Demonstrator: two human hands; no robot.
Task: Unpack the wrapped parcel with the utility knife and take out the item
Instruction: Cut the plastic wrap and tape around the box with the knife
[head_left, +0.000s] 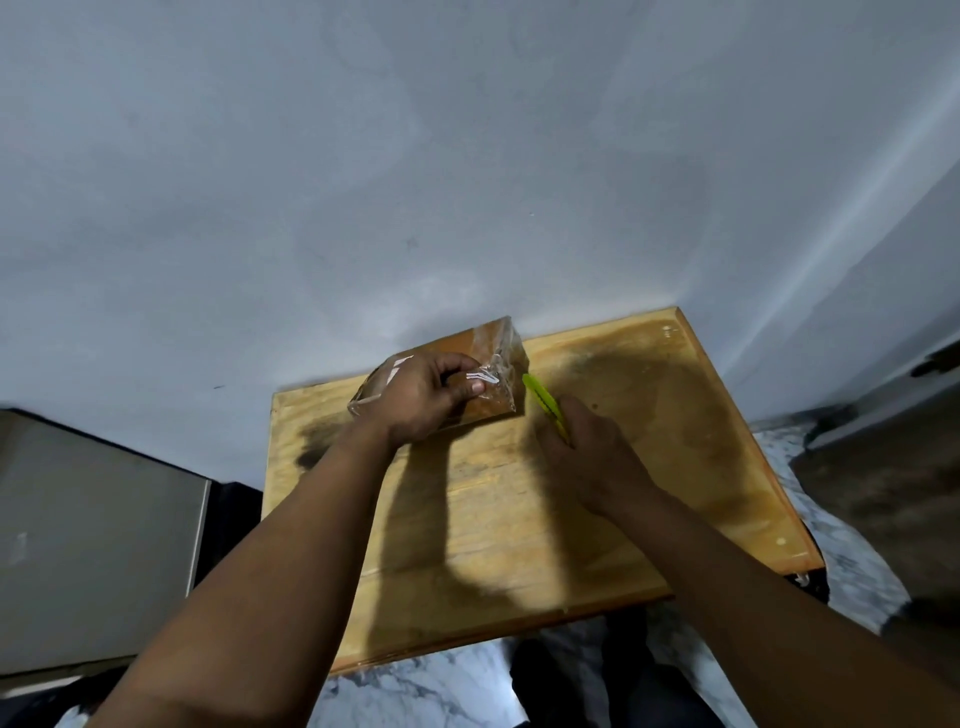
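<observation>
The left hand grips the wrapped parcel on the table; just right, the right hand holds the knife, tip beside the parcel.

A brown parcel, wrapped in clear, crinkled plastic film, sits at the far edge of a wooden table, tilted up with its right end raised. The film catches the light in white glints along its near right end. A lime-green utility knife lies at a slant just right of the parcel, its tip pointing at the wrapped right end.
</observation>
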